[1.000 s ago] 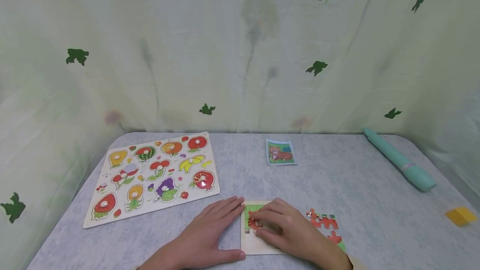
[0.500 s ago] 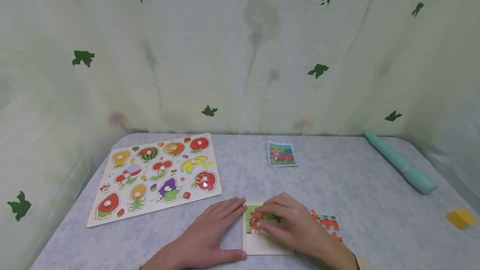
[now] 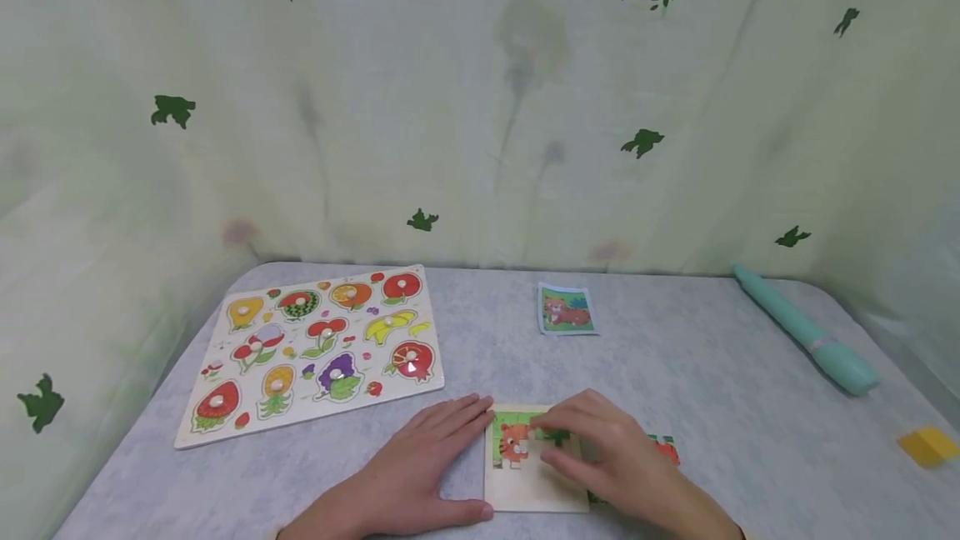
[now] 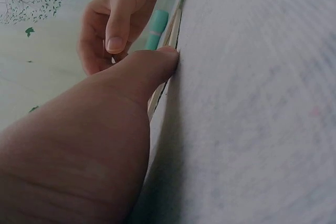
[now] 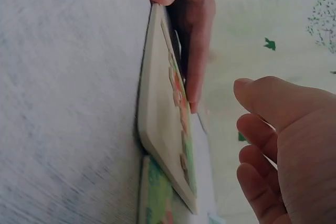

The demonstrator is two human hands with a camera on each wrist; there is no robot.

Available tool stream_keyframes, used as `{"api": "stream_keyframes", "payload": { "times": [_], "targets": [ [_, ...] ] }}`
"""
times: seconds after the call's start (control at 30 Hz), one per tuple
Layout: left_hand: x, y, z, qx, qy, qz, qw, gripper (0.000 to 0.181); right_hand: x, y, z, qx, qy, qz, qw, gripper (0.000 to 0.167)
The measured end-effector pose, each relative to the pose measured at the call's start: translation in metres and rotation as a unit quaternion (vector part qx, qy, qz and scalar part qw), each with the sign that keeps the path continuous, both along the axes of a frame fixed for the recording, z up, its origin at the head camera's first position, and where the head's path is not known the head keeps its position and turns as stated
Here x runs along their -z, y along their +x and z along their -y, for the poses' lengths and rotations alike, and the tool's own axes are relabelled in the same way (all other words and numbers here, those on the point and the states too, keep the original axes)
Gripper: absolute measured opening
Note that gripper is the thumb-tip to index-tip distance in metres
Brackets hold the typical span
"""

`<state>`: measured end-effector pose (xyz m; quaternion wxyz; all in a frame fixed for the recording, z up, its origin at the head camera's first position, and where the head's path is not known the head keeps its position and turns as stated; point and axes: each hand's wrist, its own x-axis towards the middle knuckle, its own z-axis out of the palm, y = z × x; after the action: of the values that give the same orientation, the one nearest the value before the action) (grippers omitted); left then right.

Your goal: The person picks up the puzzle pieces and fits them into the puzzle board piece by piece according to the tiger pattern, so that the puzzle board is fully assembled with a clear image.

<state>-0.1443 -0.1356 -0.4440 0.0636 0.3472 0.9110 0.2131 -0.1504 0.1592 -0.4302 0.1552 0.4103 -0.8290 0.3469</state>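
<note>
A pale wooden puzzle board lies at the front centre, with an orange animal-face piece and green pieces along its top. My left hand rests flat on the table, fingertips and thumb touching the board's left edge. Over the board's right part hovers my right hand, its fingers loosely bent and thumb apart. The right wrist view shows nothing between the right hand's thumb and fingers, off the board. Loose red-orange pieces are partly hidden behind the right hand.
A fruit puzzle board lies at the left. Behind the small board is a picture card. At the right are a long teal object and a yellow block. A leaf-patterned curtain hangs beyond the table.
My right hand has shifted right over the small board, exposing more of the animal-face piece and green pieces, and covering more of the loose ones. My left hand has stayed at the board's edge.
</note>
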Motion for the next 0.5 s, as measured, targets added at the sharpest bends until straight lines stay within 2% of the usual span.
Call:
{"api": "stream_keyframes", "payload": {
  "times": [0.23, 0.4, 0.5],
  "targets": [
    [-0.001, -0.001, 0.0, -0.001, -0.004, 0.011, 0.9999, 0.094, -0.01, -0.002, -0.009, 0.012, 0.009, 0.02, 0.9997, 0.03],
    [-0.001, -0.002, 0.0, -0.004, -0.01, 0.021, 0.9997, 0.095, -0.014, -0.005, -0.02, -0.003, 0.032, 0.032, 0.999, 0.03],
    [-0.001, -0.002, 0.0, -0.004, -0.014, 0.025, 0.9996, 0.096, -0.016, -0.007, -0.026, -0.011, 0.039, 0.055, 0.9977, 0.029]
  ]
}}
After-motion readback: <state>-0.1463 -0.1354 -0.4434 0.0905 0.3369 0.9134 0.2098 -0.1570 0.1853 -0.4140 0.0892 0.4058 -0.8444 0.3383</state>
